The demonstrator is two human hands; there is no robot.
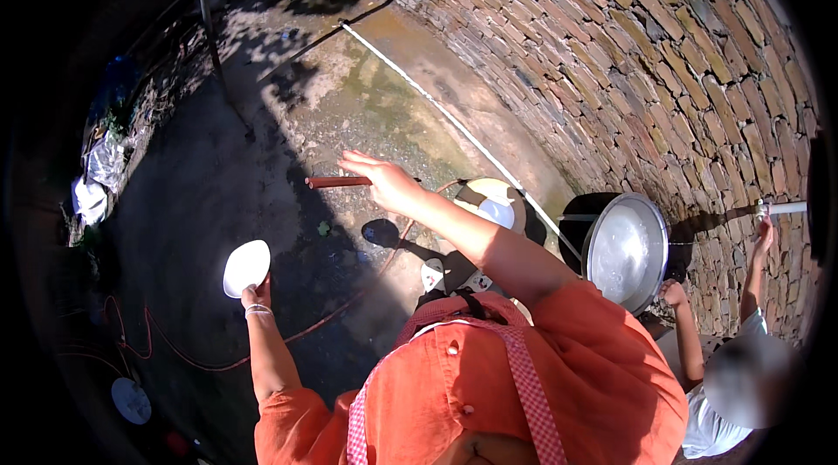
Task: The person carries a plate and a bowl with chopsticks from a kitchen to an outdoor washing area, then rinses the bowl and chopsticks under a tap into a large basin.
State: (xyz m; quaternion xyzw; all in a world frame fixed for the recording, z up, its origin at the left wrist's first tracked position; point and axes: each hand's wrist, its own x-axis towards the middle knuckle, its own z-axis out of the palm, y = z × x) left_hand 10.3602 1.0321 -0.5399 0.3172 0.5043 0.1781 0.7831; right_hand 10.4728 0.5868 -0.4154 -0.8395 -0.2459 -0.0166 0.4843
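Observation:
My left hand (257, 293) grips the lower edge of a white plate (247, 267), held out to the left above the shaded ground. My right hand (384, 183) reaches out in front of me, its fingers pointing left. Beneath those fingers it holds a reddish-brown, stick-like thing (339, 182); I cannot tell whether this is one piece or several. A yellowish basin (474, 193) with something white in it stands on the ground, partly hidden by my right forearm.
A large metal basin (627, 251) is by the brick wall (611, 37) at right. Beside it another person (690, 325) has one hand at a white pipe (790, 207). A reddish hose (323, 323) and a long white pipe (436, 107) cross the ground. White bags (92, 201) lie far left.

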